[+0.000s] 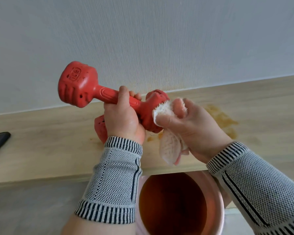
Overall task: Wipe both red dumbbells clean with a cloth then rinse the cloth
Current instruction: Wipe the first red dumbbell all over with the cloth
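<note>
Left fingers: our left hand curls round the handle of the red moulded dumbbell, held above the pale wooden shelf.
Right fingers: our right hand pinches the white knitted cloth against the near head.
Handling: we judge it heavy, stiff, wet-slick; grip the handle.
Second red dumbbell: on the shelf, mostly hidden behind the left wrist.

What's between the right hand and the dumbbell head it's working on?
Head view: the white cloth, held in the right hand, lies between it and the near head of the dumbbell that the left hand holds.
</note>
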{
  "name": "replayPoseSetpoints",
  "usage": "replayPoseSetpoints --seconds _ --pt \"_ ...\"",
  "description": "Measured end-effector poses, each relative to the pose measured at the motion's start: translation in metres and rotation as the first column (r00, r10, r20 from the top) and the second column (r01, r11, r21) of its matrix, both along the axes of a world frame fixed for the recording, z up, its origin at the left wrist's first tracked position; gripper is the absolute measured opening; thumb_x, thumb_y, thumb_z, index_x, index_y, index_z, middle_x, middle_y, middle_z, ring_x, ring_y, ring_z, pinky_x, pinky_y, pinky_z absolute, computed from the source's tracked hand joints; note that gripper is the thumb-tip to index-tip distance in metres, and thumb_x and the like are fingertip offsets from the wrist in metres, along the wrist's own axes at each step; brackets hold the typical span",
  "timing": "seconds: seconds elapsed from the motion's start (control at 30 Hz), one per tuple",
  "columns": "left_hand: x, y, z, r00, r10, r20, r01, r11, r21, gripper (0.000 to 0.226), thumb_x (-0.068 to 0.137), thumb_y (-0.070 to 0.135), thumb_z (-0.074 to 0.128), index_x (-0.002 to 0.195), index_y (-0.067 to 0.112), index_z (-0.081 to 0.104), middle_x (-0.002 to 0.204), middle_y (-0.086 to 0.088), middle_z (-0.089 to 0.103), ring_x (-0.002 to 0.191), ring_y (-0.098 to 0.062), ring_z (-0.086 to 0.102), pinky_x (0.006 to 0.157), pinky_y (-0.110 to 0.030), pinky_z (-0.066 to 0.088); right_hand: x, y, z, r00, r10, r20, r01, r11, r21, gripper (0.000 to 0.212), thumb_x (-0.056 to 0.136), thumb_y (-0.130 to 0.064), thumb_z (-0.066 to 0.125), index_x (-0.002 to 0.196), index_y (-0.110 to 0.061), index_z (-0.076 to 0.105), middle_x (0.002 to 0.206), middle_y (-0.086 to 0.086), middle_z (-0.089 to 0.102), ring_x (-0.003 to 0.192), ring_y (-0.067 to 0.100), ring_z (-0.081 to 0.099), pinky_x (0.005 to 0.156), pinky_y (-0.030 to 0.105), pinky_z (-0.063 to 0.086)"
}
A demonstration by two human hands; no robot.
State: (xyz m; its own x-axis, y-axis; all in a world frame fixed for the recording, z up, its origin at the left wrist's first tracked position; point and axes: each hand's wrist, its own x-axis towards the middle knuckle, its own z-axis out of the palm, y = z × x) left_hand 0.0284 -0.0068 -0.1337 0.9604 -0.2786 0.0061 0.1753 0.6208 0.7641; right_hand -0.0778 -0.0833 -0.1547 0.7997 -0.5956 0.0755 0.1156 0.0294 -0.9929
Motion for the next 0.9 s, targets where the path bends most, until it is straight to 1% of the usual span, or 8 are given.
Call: replayPoseSetpoints --seconds 0.13,0.3,0.37,0.47,0.63,0.73,0.8,0.9 --pt "-0.008 -0.005 -0.001 0.998 0.014 0.062 -0.017 0.998 0.059 0.015 0.099 0.014 0.055 0.084 0.011 0.053 0.063 0.002 0.056 0.054 -0.01 0.058 0.057 -0.026 0.053 -0.001 -0.008 0.001 0.998 0.031 -0.054 -0.029 0.999 0.043 0.044 0.064 -0.04 0.085 0.089 -0.01 0.064 0.071 0.01 0.067 0.058 0.031 0.065 0.048 0.043 0.051" --pt "-0.007 -0.002 0.006 1.0 -0.026 -0.011 0.026 0.999 -0.033 0.013 0.098 0.017 0.057 0.086 0.012 0.056 0.067 0.002 0.057 0.06 -0.011 0.058 0.087 -0.046 0.057 -0.013 -0.023 0.007 0.966 0.23 0.114 -0.248 0.953 0.174 0.027 0.079 -0.006 0.071 0.103 -0.003 0.061 0.081 0.017 0.064 0.063 0.031 0.062 0.057 0.042 0.047" --pt "-0.008 -0.002 0.006 1.0 -0.026 -0.017 0.026 0.999 -0.03 0.017 0.099 0.017 0.056 0.082 0.012 0.056 0.065 0.003 0.056 0.059 -0.01 0.057 0.081 -0.04 0.059 -0.01 -0.022 0.004 0.981 0.184 0.068 -0.19 0.978 0.088 0.036 0.073 -0.019 0.079 0.101 -0.005 0.063 0.083 0.016 0.067 0.066 0.033 0.064 0.06 0.052 0.046" --pt "-0.013 -0.008 0.004 0.999 0.006 0.047 -0.008 0.999 0.04 0.02 0.099 0.013 0.054 0.08 0.011 0.053 0.061 0.002 0.055 0.054 -0.009 0.056 0.059 -0.026 0.054 -0.006 -0.017 0.002 0.998 0.062 -0.034 -0.062 0.998 -0.008 0.053 0.061 -0.041 0.084 0.096 -0.007 0.064 0.075 0.011 0.068 0.054 0.027 0.064 0.046 0.037 0.048" --pt "-0.008 -0.004 0.006 0.999 -0.012 0.046 0.012 1.0 -0.003 0.016 0.098 0.018 0.058 0.082 0.012 0.059 0.065 0.003 0.058 0.06 -0.01 0.059 0.084 -0.047 0.058 -0.014 -0.026 0.008 0.972 0.226 0.069 -0.234 0.962 0.14 0.034 0.081 -0.016 0.07 0.109 0.0 0.06 0.08 0.021 0.063 0.059 0.033 0.06 0.044 0.035 0.046" --pt "-0.012 -0.005 0.005 0.998 -0.008 0.061 0.007 1.0 0.024 0.014 0.098 0.017 0.056 0.085 0.012 0.056 0.066 0.003 0.056 0.057 -0.009 0.058 0.071 -0.034 0.057 -0.01 -0.021 0.005 0.99 0.142 -0.023 -0.141 0.99 0.025 0.051 0.067 -0.036 0.085 0.101 -0.004 0.065 0.084 0.022 0.068 0.063 0.043 0.064 0.051 0.059 0.049" --pt "-0.014 -0.007 0.003 0.996 -0.012 0.086 0.008 0.999 0.044 0.015 0.099 0.014 0.055 0.084 0.012 0.054 0.065 0.002 0.055 0.057 -0.01 0.057 0.062 -0.028 0.053 -0.008 -0.017 0.003 0.994 0.056 -0.089 -0.058 0.998 -0.019 0.057 0.06 -0.048 0.085 0.094 -0.007 0.066 0.073 0.013 0.069 0.054 0.033 0.064 0.046 0.047 0.051" --pt "-0.012 -0.007 0.001 0.994 -0.019 0.105 0.015 0.999 0.039 0.014 0.099 0.014 0.055 0.085 0.011 0.054 0.063 0.002 0.057 0.057 -0.011 0.058 0.061 -0.027 0.052 -0.008 -0.017 0.002 1.0 -0.016 -0.012 0.017 0.999 0.027 0.04 0.081 -0.042 0.067 0.092 -0.004 0.066 0.07 0.009 0.069 0.059 0.027 0.067 0.057 0.043 0.055"
